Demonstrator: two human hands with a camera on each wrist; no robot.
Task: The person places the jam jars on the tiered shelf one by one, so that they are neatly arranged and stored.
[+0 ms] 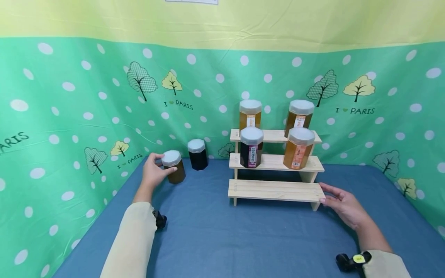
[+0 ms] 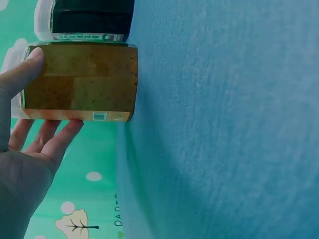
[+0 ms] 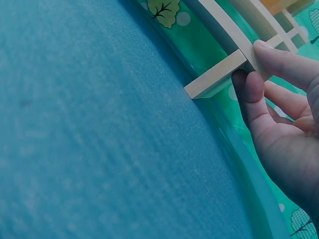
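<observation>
At the left of the head view, my left hand (image 1: pixel 153 172) grips a brown jar (image 1: pixel 177 174) with a white lid, thumb on one side and fingers on the other. The left wrist view shows the thumb near the lid and a label strip along the jar's (image 2: pixel 79 79) finger side. Just behind it stands a dark jar (image 1: pixel 198 160) with a white lid. My right hand (image 1: pixel 347 210) pinches the right end of the lowest step of a three-step wooden display stand (image 1: pixel 274 190). Its thumb and index finger meet the board's corner in the right wrist view.
On the top step stand a golden jar (image 1: pixel 250 119) and an amber jar (image 1: pixel 299 120). The middle step carries a dark purple-labelled jar (image 1: pixel 251 152) and an orange-labelled jar (image 1: pixel 298 154). A blue cloth (image 1: pixel 257 243) covers the table; a green dotted curtain (image 1: pixel 215 100) hangs behind.
</observation>
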